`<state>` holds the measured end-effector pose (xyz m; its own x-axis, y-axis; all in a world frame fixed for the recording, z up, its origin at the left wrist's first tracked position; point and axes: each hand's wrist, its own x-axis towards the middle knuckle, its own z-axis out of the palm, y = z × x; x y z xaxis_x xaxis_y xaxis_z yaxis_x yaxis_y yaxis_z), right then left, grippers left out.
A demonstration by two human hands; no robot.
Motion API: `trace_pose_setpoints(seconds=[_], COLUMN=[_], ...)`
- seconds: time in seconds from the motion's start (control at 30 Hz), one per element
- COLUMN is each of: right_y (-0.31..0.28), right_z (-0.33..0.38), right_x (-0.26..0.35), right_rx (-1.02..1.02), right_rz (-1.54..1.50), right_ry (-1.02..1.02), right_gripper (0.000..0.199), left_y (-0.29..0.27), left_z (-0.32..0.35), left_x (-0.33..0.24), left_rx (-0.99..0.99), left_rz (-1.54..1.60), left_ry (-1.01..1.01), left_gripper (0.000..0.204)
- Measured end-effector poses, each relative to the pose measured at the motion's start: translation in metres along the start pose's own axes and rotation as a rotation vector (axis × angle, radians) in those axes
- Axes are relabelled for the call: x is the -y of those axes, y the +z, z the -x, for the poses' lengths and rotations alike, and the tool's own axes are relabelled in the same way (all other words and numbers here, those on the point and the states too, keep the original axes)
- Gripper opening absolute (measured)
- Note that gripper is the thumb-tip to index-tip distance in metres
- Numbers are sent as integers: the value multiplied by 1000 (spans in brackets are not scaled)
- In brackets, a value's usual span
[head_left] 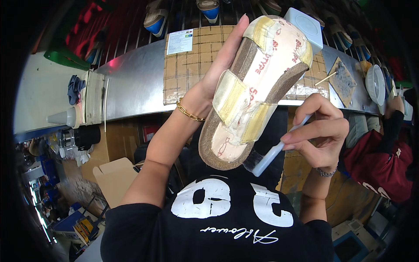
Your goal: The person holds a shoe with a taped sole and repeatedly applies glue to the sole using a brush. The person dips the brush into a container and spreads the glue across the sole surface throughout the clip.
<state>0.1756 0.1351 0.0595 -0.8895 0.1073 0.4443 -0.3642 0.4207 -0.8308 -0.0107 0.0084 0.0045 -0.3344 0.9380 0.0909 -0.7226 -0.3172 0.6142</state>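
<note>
My left hand [219, 65] grips a sandal [257, 83] from its left side and holds it up, tilted, with the underside facing me. A brown cork-like rim runs round its pale bottom, and yellowish strap ends are folded over and stuck down on it. Between the thumb and fingers of my right hand [325, 131] is a brush [271, 158] with a whitish translucent handle. Its bristle end points down beside the lower rounded end of the sandal; whether it touches the rim I cannot tell.
Behind the sandal, a taped cardboard sheet [192, 65] lies on a metal bench [131, 83]. A pale blue box [304, 27], a stained square board [342, 83] and a white bowl [375, 85] stand farther right. Several blue-heeled shoes [156, 22] line the back rack. A co-worker in maroon [384, 161] sits at right.
</note>
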Motion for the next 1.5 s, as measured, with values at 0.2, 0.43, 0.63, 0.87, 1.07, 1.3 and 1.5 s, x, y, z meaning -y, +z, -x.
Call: trace_pose_setpoints(seconds=[0.2, 0.43, 0.63, 0.87, 1.07, 1.3, 1.5], right_y=[-2, 7, -10, 18, -28, -27, -31], right_z=[5, -17, -75, -35, 2, 27, 21], right_x=[-2, 9, -53, -34, -73, -79, -77], right_rx=[47, -178, -536, -452, -654, -523, -529], right_rz=[-23, 278, 590, 278, 107, -10, -62], right_ry=[39, -51, -209, -27, 146, 281, 288], right_gripper=[25, 22, 19, 20, 12, 13, 11], left_y=[-3, 23, 7, -59, -199, -354, -418], left_z=[5, 14, 38, 93, 122, 92, 137], left_x=[-1, -8, -10, -64, -192, -301, -338], left_rx=[14, -209, -203, -284, -302, -708, -815], left_rz=[-28, -32, -143, 64, 446, 606, 701], left_ry=[-14, 58, 40, 246, 474, 523, 565], left_gripper=[75, 79, 83, 85, 88, 71, 77])
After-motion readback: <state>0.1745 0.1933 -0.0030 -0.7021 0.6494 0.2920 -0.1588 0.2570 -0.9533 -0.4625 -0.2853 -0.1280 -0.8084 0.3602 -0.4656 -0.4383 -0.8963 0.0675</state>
